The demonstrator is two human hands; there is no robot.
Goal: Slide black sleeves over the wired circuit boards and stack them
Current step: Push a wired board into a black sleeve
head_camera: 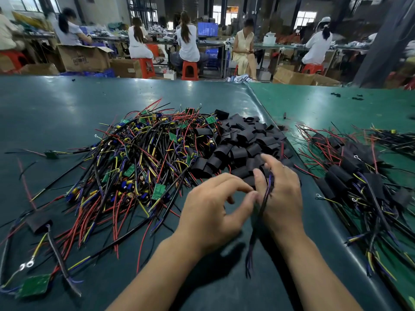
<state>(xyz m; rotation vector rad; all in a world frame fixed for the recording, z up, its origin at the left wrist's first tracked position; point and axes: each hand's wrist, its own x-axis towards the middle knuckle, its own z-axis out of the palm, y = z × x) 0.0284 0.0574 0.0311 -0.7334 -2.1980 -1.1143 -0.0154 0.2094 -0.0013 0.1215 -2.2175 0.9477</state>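
Observation:
A large tangle of wired circuit boards (143,158) with green boards and red, yellow, black and purple wires covers the table's middle. To its right lies a heap of short black sleeves (244,144). My right hand (280,194) grips a wire bundle (258,223) that hangs down toward me; the board on it is hidden behind the hand. My left hand (213,209) is beside it, its thumb and curled fingers touching the bundle near the right thumb. Sleeved boards (350,176) are stacked on the right.
A dark green mat (56,113) covers the table, with a raised seam (292,149) beside a lighter green surface on the right. A loose board (33,286) and a sleeved one (39,221) lie at the near left. Several people sit at benches behind.

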